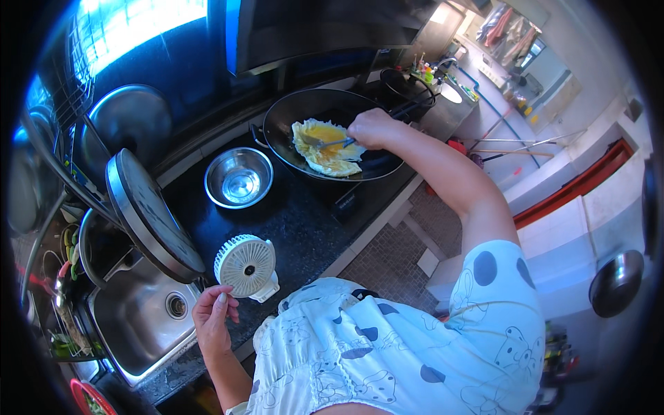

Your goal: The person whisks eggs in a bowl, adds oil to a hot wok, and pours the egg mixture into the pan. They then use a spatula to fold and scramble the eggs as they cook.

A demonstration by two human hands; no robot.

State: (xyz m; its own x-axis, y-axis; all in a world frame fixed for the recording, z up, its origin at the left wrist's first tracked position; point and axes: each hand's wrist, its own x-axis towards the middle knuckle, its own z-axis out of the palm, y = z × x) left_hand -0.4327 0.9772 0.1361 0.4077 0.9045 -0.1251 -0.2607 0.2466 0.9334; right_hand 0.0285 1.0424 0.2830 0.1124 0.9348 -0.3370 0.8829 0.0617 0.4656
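My right hand [374, 129] grips the handle of a spatula [332, 143] over a black wok [280, 116]. The spatula's front end rests on a spread egg [327, 165], pale and set at its ruffled edges and yellow in the middle. Nearest to my left hand [213, 317] is a small white fan [249, 267] on the dark counter. Those fingers are loosely bent at the fan's lower left edge, with nothing seen in them; whether they touch it I cannot tell. Between fan and wok sits a metal bowl [238, 178].
At the left, a steel sink [140, 321] lies below a thick round board [155, 212] leaning on its edge. A large metal lid [127, 124] stands behind. Beyond the wok is another dark pan [404, 85]. A red basket [85, 397] holds greens at the lower left.
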